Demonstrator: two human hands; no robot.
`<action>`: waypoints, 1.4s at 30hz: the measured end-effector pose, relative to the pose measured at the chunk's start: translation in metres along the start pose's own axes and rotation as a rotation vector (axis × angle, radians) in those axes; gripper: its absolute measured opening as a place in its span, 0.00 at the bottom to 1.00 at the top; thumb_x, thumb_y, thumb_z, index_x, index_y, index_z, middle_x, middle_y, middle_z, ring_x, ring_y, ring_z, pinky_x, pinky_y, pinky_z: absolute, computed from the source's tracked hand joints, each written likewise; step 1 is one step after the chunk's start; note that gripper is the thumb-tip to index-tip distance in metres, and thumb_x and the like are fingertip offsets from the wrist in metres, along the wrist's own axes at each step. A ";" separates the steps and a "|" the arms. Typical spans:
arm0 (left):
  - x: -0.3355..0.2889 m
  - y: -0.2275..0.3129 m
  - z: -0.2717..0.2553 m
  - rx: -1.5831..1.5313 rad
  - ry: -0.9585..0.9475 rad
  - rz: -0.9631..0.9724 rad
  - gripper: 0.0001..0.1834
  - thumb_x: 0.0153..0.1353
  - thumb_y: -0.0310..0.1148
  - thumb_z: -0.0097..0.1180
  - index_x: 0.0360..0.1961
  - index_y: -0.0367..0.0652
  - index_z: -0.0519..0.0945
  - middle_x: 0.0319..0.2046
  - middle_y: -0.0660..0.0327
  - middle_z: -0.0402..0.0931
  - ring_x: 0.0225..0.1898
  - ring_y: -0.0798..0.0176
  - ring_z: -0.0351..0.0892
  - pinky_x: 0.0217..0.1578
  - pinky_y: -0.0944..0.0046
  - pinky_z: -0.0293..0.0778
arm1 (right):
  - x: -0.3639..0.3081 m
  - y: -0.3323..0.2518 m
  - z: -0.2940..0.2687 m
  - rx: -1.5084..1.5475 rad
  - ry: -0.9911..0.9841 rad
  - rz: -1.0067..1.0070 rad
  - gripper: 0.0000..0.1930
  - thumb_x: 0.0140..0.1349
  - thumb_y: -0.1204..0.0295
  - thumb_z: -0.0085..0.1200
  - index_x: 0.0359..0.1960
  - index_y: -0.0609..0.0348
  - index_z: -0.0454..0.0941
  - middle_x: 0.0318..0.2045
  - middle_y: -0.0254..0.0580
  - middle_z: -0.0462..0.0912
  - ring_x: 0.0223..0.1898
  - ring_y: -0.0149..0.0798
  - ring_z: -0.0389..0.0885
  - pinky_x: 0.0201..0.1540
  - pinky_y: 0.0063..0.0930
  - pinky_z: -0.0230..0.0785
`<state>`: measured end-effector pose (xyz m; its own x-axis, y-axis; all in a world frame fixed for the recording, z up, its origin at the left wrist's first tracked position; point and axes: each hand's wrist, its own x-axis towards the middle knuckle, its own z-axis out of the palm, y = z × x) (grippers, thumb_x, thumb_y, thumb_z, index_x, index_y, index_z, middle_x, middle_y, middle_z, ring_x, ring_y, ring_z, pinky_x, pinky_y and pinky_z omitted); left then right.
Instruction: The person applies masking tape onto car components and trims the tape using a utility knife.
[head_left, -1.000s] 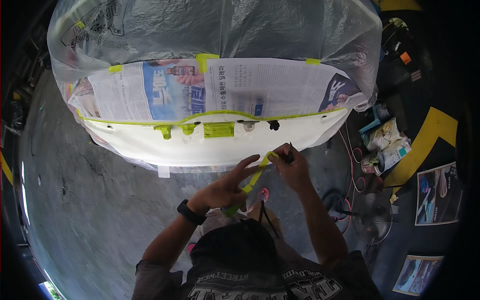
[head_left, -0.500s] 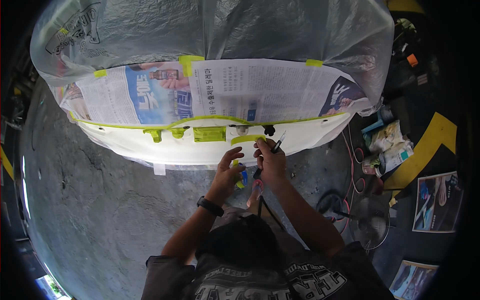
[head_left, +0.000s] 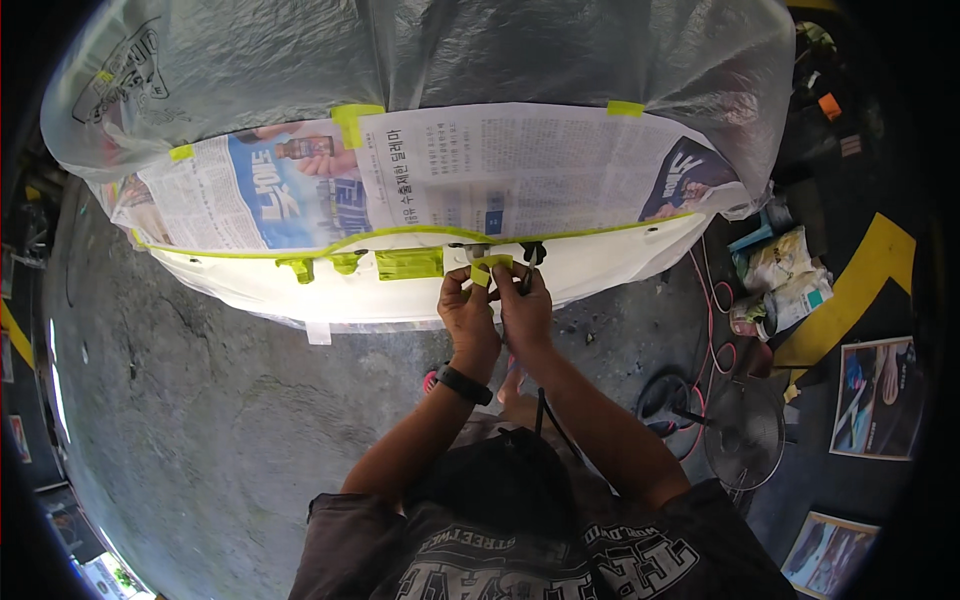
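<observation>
A short strip of yellow-green tape (head_left: pixel 494 263) is up over the white panel (head_left: pixel 330 295), a bit right of its middle and near its far edge. The person's left hand (head_left: pixel 470 322) pinches the strip's left end with thumb and finger. The right hand (head_left: pixel 525 315) pinches the other end and also has a slim dark tool (head_left: pixel 528 281) tucked in its fingers, maybe so it is handy. Two pinches likely stop the thin strip from curling up. Whether the strip touches the panel, one cannot tell. Just left of it, a big tape patch (head_left: pixel 410 264) sits on the panel, and a black catch (head_left: pixel 535 252) is by the panel's far edge, close to the right hand. Past that edge lie newspaper (head_left: pixel 440 170) and then a plastic sheet (head_left: pixel 560 60), perhaps there as covers. The panel's near edge curves under the wrists. Left of the panel, the wide grey floor (head_left: pixel 230 400) seems to give the elbows more room; right of it, a pink hose (head_left: pixel 716 320) and a fan (head_left: pixel 745 435) make things tighter.
</observation>
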<state>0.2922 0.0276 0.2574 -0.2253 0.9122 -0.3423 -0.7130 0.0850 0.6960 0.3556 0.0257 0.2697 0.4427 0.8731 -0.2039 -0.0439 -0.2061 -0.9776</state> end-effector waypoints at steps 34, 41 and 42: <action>0.017 0.013 0.010 0.161 0.053 0.100 0.06 0.68 0.27 0.63 0.44 0.42 0.81 0.35 0.65 0.82 0.32 0.70 0.82 0.32 0.69 0.80 | 0.007 0.004 0.025 0.440 0.031 0.111 0.10 0.68 0.69 0.64 0.40 0.64 0.82 0.30 0.32 0.82 0.29 0.24 0.78 0.30 0.23 0.73; 0.018 0.014 0.007 0.210 0.048 0.117 0.06 0.67 0.25 0.61 0.44 0.43 0.80 0.35 0.65 0.82 0.29 0.73 0.79 0.28 0.72 0.76 | 0.010 0.001 0.029 0.605 0.051 0.167 0.09 0.68 0.67 0.64 0.38 0.61 0.82 0.28 0.30 0.80 0.26 0.24 0.76 0.29 0.21 0.71; 0.019 0.014 0.005 0.247 0.039 0.134 0.05 0.68 0.25 0.61 0.43 0.43 0.80 0.35 0.65 0.82 0.29 0.73 0.78 0.28 0.73 0.74 | 0.010 -0.001 0.030 0.607 0.053 0.180 0.09 0.67 0.67 0.65 0.38 0.61 0.82 0.27 0.30 0.79 0.26 0.24 0.76 0.28 0.21 0.71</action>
<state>0.2815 0.0481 0.2637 -0.3353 0.9063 -0.2572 -0.4928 0.0640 0.8678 0.3337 0.0480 0.2672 0.4240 0.8218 -0.3805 -0.6148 -0.0473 -0.7872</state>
